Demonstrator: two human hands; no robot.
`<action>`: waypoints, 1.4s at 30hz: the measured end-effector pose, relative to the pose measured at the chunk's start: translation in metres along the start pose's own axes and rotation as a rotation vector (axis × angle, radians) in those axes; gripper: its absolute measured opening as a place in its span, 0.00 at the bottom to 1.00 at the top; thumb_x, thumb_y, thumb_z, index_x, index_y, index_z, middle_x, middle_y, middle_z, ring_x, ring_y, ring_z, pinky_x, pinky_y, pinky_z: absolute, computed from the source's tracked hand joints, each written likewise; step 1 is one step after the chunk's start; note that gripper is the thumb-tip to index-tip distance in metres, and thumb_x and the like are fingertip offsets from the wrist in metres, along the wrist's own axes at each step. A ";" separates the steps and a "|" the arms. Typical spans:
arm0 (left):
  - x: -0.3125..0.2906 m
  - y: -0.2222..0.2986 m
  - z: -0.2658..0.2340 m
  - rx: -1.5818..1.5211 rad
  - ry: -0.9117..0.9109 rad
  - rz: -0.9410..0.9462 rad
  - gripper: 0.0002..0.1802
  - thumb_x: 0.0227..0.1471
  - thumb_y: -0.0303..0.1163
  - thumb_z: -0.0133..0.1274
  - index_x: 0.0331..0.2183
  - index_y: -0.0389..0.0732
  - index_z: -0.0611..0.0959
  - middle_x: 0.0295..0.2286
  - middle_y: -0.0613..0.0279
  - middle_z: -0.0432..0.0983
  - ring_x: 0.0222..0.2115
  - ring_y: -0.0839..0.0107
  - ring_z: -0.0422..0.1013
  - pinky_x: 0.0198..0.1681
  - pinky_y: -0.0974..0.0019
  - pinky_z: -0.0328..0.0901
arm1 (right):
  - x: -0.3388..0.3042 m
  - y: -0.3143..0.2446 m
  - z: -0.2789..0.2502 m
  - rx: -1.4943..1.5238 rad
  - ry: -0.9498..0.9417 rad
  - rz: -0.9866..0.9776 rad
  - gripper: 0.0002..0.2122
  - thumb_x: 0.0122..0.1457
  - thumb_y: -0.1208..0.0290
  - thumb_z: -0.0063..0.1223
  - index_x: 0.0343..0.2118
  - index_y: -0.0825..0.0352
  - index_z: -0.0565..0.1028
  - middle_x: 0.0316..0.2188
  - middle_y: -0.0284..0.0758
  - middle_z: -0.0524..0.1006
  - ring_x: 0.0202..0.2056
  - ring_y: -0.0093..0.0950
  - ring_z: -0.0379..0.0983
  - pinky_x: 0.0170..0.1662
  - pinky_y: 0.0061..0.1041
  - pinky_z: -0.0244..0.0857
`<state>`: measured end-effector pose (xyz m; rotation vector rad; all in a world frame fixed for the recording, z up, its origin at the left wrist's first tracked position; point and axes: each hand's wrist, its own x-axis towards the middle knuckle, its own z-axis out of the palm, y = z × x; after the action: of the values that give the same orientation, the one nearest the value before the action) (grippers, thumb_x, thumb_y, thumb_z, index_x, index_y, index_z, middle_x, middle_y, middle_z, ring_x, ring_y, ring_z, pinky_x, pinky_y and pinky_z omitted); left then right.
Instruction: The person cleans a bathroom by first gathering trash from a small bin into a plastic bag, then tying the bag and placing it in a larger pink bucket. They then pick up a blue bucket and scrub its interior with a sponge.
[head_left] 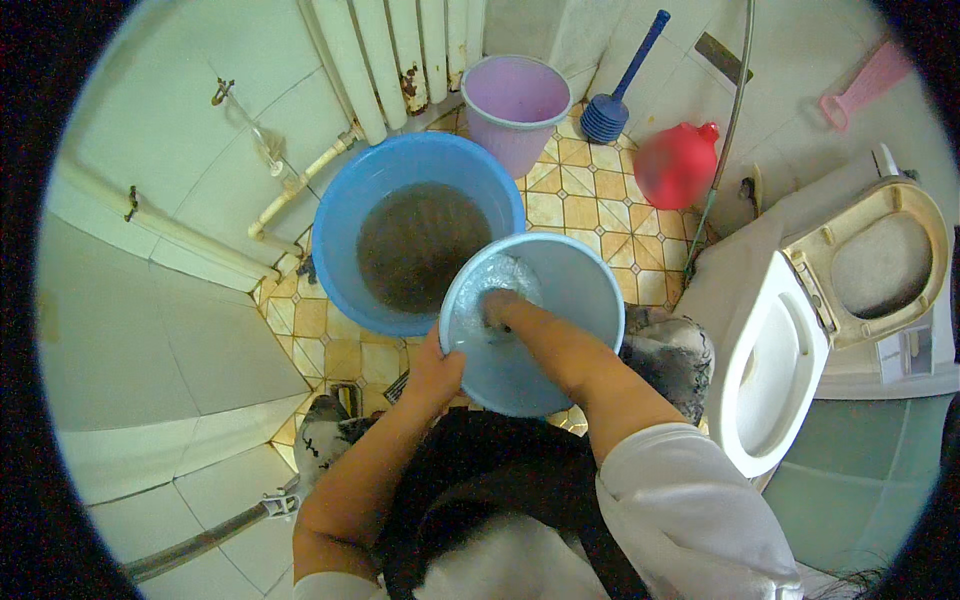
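Observation:
A light blue bucket [585, 300] is tilted in front of me, its mouth facing up toward me. My left hand [438, 368] is closed on its left rim, thumb over the edge. Inside it, my right hand [500, 308] reaches down to the far left of the inner wall, where a bright, watery patch shows; its fingers are hidden. Just beyond stands a large blue basin [340, 235] holding dark, murky water [420, 240]. The bucket overlaps the basin's near right rim.
A purple bucket [495, 140] and a blue plunger [610, 110] stand at the back, with a red plastic ladle [675, 165] near them. Right of me is a white toilet [740, 430], seat raised. White pipes [295, 195] and a radiator [405, 60] line the left and far walls.

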<state>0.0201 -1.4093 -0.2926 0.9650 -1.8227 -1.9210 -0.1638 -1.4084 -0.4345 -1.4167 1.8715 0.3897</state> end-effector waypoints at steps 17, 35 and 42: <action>-0.003 0.032 0.003 0.285 0.086 -0.167 0.23 0.37 0.26 0.39 0.41 0.35 0.65 0.29 0.48 0.70 0.31 0.60 0.67 0.36 0.65 0.60 | 0.014 -0.016 0.037 0.266 0.308 -0.050 0.09 0.36 0.68 0.50 0.23 0.65 0.74 0.21 0.40 0.73 0.25 0.36 0.70 0.30 0.31 0.64; 0.007 0.008 0.008 0.385 0.048 0.060 0.25 0.38 0.28 0.38 0.44 0.39 0.63 0.27 0.49 0.70 0.27 0.60 0.68 0.32 0.62 0.62 | 0.003 -0.003 0.029 -0.302 0.545 -0.398 0.08 0.43 0.72 0.41 0.24 0.67 0.73 0.32 0.39 0.68 0.35 0.40 0.65 0.33 0.30 0.63; 0.005 0.022 0.011 0.242 0.008 -0.032 0.27 0.36 0.27 0.37 0.45 0.38 0.61 0.33 0.45 0.67 0.34 0.54 0.65 0.39 0.61 0.59 | 0.023 0.052 0.024 -0.426 0.689 0.069 0.11 0.43 0.74 0.39 0.30 0.72 0.67 0.29 0.46 0.67 0.31 0.41 0.67 0.28 0.31 0.65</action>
<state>0.0046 -1.4070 -0.2726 1.0803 -2.0818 -1.7391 -0.2053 -1.3913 -0.4772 -1.9482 2.4939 0.3773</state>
